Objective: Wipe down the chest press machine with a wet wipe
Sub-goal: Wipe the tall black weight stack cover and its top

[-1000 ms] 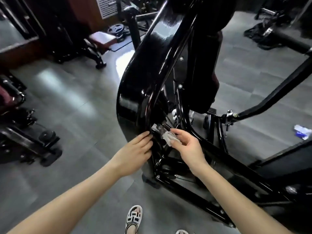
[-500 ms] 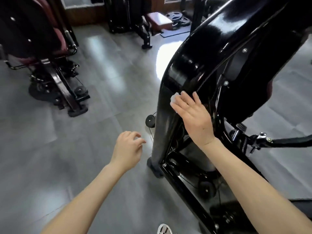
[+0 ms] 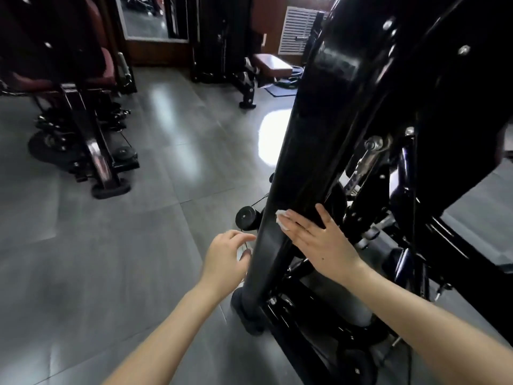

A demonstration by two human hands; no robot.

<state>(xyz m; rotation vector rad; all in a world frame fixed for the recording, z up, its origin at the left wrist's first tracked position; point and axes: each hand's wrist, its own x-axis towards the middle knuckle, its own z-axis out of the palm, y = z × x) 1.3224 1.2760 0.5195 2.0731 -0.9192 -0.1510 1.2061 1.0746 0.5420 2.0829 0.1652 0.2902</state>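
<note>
Grey floor tiles (image 3: pixel 111 245) shine with window glare all round, and right in the middle of it stands the chest press machine (image 3: pixel 305 134), its glossy black post slanting up through the shot. On that post, low down, sits the wipe (image 3: pixel 281 221), a small white wad peeking out past the fingertips. The right hand (image 3: pixel 319 243) lies flat over it, fingers straight and together, thumb splayed up the far edge of the post. A flat palm looks like the sensible choice here: it spreads pressure across the wide face, where a pinch would only drag a corner. The left hand (image 3: pixel 226 259) hovers just beside the post's near edge, fingers loosely curled, holding nothing I can make out, and whether it touches the metal I cannot tell. It seems placed to steady the body for the lean. Just beyond it, a small black roller (image 3: pixel 245 218) sticks out beside the post. To the right, the linkage, bolts and lower frame crowd in, awkward corners that look left to do. Further out, another machine with a red seat (image 3: pixel 105 68) stands at left, a padded bench (image 3: pixel 270 63) at the back, and a wall mirror (image 3: pixel 155 18) behind.
</note>
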